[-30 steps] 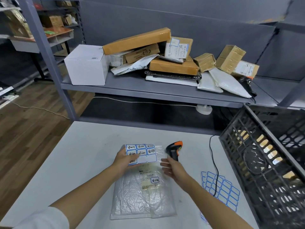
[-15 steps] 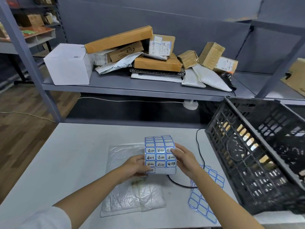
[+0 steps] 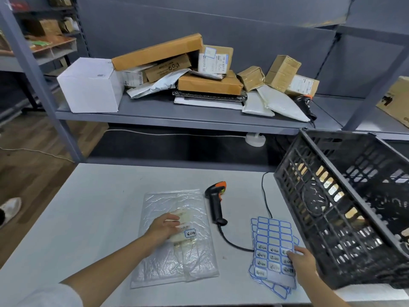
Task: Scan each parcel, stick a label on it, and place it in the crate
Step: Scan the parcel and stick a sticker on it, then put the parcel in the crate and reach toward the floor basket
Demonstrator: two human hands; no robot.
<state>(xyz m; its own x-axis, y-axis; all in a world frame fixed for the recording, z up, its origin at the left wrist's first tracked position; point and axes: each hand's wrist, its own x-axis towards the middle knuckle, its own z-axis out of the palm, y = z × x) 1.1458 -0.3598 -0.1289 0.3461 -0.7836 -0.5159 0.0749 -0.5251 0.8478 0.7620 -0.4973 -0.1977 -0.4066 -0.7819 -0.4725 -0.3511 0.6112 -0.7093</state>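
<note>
Head view: parcel [image 3: 177, 235] left of crate [image 3: 345, 209], long axis toward shelf. Left hand [image 3: 163, 227] flat, pressing parcel: nearer hand. Right hand [image 3: 303, 260] holds label sheet [image 3: 273, 251] beside crate.

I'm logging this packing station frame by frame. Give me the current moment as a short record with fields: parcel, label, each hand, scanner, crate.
parcel: clear bubble mailer lying flat on the white table
label: one blue-bordered label stuck on the parcel
left hand: left hand rests flat on the parcel, beside the label
right hand: right hand holds the label sheet on a stack of sheets
scanner: scanner lying on the table, untouched
crate: black crate at the right, tilted
</note>
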